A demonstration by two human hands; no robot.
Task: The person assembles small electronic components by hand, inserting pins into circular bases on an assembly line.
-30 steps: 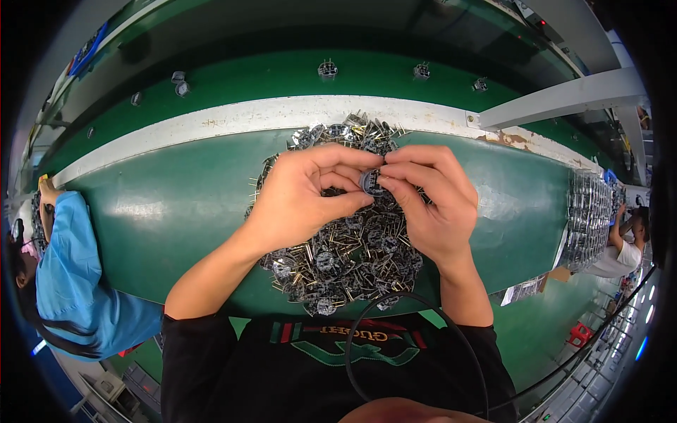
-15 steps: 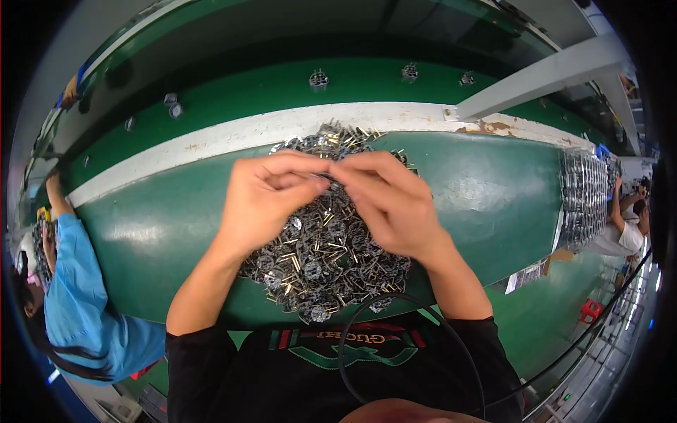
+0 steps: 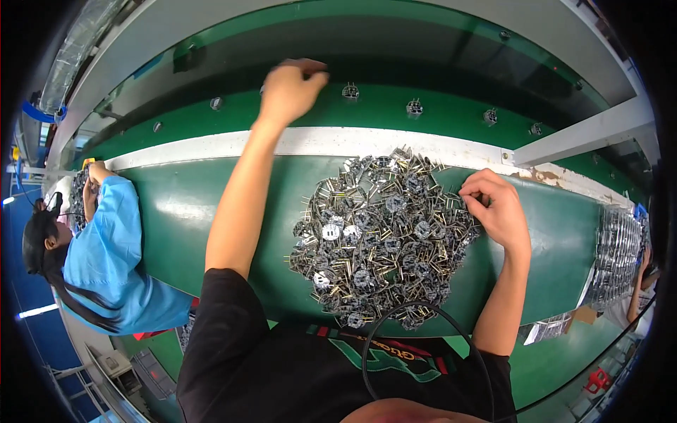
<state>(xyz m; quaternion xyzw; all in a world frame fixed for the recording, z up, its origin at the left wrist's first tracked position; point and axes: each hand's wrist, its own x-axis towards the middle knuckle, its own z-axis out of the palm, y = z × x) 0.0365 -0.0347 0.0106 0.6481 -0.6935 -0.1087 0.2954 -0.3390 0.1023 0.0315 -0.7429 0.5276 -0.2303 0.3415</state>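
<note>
A large heap of small round plug inserts point(image 3: 395, 204), dark and clear with brass-coloured pins, lies on the green worktop point(image 3: 187, 204) in front of me. My left hand point(image 3: 293, 90) is stretched out past the white rail, over the green conveyor belt. Its fingers are curled, smeared by motion and partly hidden, so what they hold does not show. At the heap's right edge is my right hand point(image 3: 496, 208), fingers bent and thumb drawn in against them. Anything between those fingertips is too small to make out.
Spaced along the belt sit single plug inserts point(image 3: 415, 107). A white rail point(image 3: 317, 142) and a slanted post point(image 3: 585, 132) border it. Stacked clear trays point(image 3: 615, 243) stand at the right. A co-worker in blue point(image 3: 106, 247) sits at the left. A black cable point(image 3: 367, 352) loops before me.
My hands were together above the heap and have parted. The left has gone forward and left over the belt, the right to the heap's right side. The view has shifted.
</note>
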